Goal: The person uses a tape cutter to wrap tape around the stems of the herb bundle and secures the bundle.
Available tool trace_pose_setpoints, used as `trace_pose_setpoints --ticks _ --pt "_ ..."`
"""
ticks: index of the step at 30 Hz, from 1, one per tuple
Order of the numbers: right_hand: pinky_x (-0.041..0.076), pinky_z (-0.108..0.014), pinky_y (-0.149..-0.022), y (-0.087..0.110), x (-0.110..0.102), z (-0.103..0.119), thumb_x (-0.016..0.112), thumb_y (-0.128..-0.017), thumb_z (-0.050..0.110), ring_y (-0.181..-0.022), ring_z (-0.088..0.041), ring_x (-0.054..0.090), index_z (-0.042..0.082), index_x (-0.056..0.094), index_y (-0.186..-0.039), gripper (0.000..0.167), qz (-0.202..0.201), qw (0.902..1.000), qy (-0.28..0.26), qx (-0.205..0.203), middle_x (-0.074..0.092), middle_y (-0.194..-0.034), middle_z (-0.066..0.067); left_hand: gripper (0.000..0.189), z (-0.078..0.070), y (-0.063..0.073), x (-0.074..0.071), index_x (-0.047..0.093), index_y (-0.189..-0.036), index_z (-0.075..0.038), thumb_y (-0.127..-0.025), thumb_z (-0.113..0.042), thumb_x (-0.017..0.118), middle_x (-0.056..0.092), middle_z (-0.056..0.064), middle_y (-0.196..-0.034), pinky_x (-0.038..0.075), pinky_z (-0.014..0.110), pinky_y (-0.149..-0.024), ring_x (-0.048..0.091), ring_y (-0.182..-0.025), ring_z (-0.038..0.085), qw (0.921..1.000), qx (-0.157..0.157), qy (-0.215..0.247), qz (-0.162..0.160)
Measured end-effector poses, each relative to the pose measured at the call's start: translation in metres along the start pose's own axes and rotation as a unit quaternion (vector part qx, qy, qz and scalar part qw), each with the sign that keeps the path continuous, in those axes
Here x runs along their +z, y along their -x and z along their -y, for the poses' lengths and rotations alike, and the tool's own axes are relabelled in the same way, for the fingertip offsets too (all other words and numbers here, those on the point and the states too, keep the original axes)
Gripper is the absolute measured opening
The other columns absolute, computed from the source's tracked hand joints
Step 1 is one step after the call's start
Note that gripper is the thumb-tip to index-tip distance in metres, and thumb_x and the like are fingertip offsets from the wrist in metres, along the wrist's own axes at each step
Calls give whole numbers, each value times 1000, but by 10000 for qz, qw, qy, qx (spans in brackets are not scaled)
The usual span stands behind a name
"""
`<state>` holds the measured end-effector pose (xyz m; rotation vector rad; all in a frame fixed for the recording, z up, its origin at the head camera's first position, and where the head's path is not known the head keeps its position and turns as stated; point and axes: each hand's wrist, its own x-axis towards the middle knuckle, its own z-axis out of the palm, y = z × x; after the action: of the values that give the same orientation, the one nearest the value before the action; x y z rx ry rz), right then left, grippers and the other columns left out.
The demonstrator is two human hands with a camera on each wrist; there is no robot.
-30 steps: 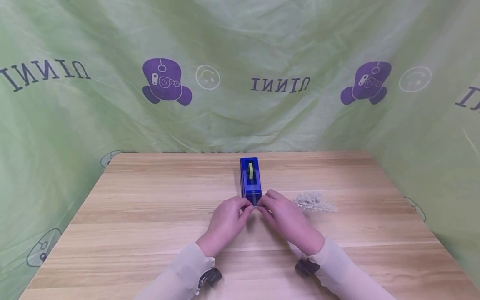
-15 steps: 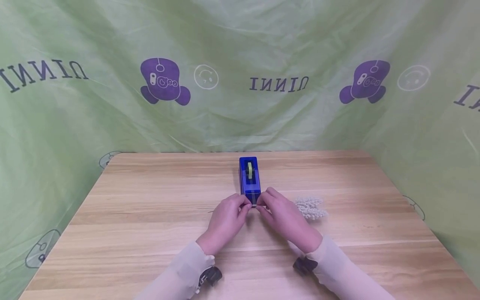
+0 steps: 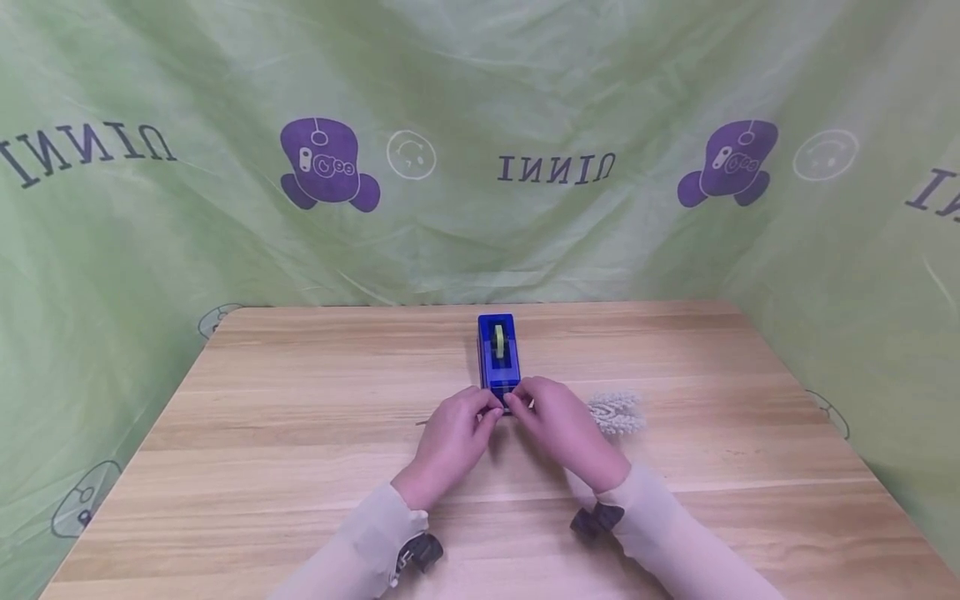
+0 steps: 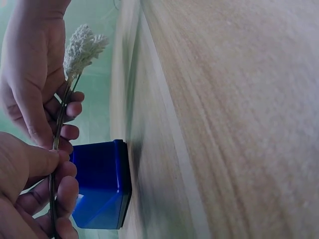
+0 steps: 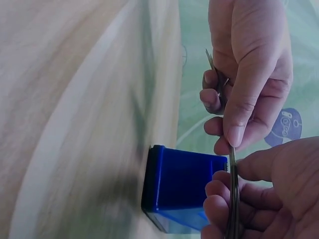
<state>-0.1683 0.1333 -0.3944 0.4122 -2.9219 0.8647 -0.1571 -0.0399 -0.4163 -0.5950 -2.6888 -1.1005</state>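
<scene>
In the head view, my left hand (image 3: 450,442) and right hand (image 3: 566,429) meet fingertip to fingertip at the near end of a blue tape dispenser (image 3: 498,374). Both hands pinch a small bunch of flower sprigs, their thin dark stems (image 5: 234,196) running across between the two thumbs. Fluffy whitish flower heads (image 4: 82,52) stick out beyond my right hand, while the thin stem ends (image 5: 209,57) poke past my left hand. A pale green tape roll (image 3: 499,341) sits in the dispenser. Its toothed cutter (image 5: 226,166) lies close behind the stems in the right wrist view.
The wood-grain table (image 3: 300,375) spreads out on both sides of the dispenser. A green curtain (image 3: 465,242) with purple printed figures hangs behind and beside the table. Black wrist cameras (image 3: 423,552) are strapped on both sleeves.
My right hand has shifted slightly left, and its wrist has turned. The flower heads have rotated and drawn left toward that hand. The left hand and dispenser stay nearly in place.
</scene>
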Motion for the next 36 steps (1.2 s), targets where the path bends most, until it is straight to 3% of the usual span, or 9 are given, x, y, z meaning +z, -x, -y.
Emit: trace_pose_setpoints --ticks 14,20,26,31,36 --pt "43 -24 -56 -7 3 -4 69 -101 20 -60 -11 50 9 72 -89 16 178 9991 -341 197 67 -76 1 13 0 -1 3 75 -98 -7 -102 -14 65 71 2 -89 51 23 -69 60 -76 11 10000 -27 0 68" --pt "42 -22 -55 -10 3 -7 69 -101 18 -60 -11 49 8 71 -85 19 368 9974 -594 198 64 -72 -1 15 -2 -5 2 74 -97 -6 -103 -13 62 72 4 -89 55 26 -72 63 -79 14 9999 -70 -31 -72" --pt "41 -21 -56 -13 1 -9 69 -101 18 -60 -11 46 7 67 -79 25 579 9943 -842 306 57 -67 0 11 -6 -11 -3 70 -106 -4 -103 -11 62 69 6 -94 55 25 -72 60 -81 14 9995 -241 5 -189" --pt "40 -21 -58 -14 0 -11 68 -101 19 -61 -11 46 5 69 -79 26 657 9935 -872 308 55 -66 1 17 -6 -19 -7 71 -115 -1 -104 -9 61 71 12 -105 60 36 -83 67 -92 22 9992 -231 -102 -295" --pt "40 -21 -59 -16 0 -12 68 -102 19 -60 -10 46 2 70 -79 28 736 9927 -923 257 55 -66 2 18 -2 -27 -9 74 -113 3 -102 -6 64 74 17 -108 60 45 -94 71 -103 32 9997 -165 -78 -164"
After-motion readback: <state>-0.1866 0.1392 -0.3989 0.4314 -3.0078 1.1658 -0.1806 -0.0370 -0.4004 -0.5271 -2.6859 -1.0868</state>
